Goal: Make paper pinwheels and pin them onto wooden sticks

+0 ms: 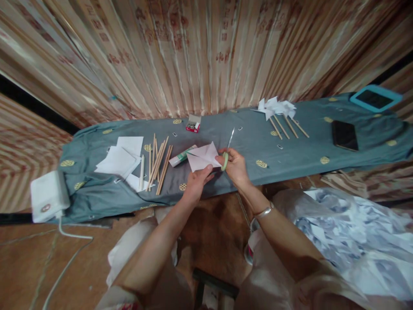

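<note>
Well left of the left hand (pixel 196 181) lie white sheets (pixel 118 159), then wooden sticks (pixel 158 161) nearer to it, then a green and white tube (pixel 181 156) just beside the paper (pixel 202 158). The left hand pinches that pale paper between the two hands, and the right hand (pixel 236 167) grips green-handled scissors (pixel 225 161). Right of the right hand lie white pinwheels (pixel 274 107), then a flat black thing (pixel 345 135).
</note>
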`<move>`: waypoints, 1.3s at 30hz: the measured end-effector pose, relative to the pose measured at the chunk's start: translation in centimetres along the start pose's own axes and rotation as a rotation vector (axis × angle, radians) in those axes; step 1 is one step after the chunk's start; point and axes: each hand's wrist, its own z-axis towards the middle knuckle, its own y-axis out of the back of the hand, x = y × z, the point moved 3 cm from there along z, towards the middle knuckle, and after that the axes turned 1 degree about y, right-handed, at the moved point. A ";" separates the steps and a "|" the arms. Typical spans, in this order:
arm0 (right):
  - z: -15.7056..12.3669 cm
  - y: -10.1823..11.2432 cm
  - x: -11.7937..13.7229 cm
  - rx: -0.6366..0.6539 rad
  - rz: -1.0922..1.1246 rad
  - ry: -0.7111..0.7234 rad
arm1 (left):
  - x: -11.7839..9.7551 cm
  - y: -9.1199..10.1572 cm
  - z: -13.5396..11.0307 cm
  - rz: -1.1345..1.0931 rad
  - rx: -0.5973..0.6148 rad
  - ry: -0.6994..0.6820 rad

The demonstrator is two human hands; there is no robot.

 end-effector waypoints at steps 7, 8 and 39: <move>-0.3 -1.8 -0.5 0.052 0.017 -0.015 | -1.1 0.7 0.4 -0.078 -0.160 -0.044; -0.4 -1.9 -0.5 0.061 0.020 -0.019 | -1.4 0.8 0.4 -0.080 -0.157 -0.046; -4.8 -0.4 0.5 0.720 -0.257 -0.329 | -4.2 1.9 1.3 -0.126 -0.142 -0.017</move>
